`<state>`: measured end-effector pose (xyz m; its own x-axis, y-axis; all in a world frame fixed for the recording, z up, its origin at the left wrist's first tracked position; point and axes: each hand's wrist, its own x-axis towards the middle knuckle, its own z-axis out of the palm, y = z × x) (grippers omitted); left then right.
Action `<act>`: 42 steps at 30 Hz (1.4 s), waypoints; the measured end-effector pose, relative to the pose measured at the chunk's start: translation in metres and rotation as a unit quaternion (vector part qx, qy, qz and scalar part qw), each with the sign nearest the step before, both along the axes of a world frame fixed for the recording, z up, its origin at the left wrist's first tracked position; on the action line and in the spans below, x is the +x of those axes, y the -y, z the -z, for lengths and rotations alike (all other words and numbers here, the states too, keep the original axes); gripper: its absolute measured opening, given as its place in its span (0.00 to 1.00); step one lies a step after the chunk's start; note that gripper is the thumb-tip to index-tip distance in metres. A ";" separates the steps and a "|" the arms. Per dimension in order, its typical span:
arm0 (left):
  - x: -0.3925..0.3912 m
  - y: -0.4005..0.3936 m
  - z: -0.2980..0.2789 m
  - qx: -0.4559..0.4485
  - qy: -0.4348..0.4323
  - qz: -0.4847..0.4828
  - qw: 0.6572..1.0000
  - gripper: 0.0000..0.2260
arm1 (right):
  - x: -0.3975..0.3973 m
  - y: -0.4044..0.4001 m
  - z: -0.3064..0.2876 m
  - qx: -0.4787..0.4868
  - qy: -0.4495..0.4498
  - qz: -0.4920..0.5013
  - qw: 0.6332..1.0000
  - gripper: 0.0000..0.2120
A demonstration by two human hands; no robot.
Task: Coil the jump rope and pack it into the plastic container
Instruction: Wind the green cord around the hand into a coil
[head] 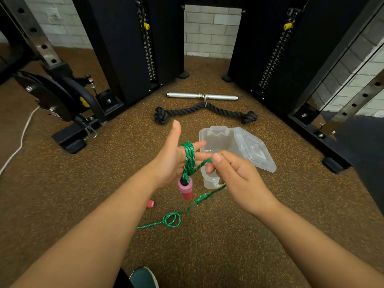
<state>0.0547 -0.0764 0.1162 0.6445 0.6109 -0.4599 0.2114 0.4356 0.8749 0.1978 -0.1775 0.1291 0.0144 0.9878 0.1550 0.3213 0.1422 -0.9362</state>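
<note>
Here we held the left hand [170, 161] spread as a spool for the green rope [189, 157], handle [185, 189] dangling, while the right hand [232, 173] pinched the strand, feeding wraps.

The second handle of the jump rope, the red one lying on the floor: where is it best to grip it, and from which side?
Grip the red handle on the floor across its short round body, coming from above: it lies flat on the carpet. It sits just beyond the left forearm, partly hidden by it, so the left hand, wrapped in green rope, is poorly placed. The right hand would probably reach it better.
</note>
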 end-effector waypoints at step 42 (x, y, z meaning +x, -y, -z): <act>0.002 -0.006 -0.015 -0.072 0.126 -0.145 0.979 0.24 | 0.021 -0.003 0.043 -0.138 0.122 0.003 0.983 0.14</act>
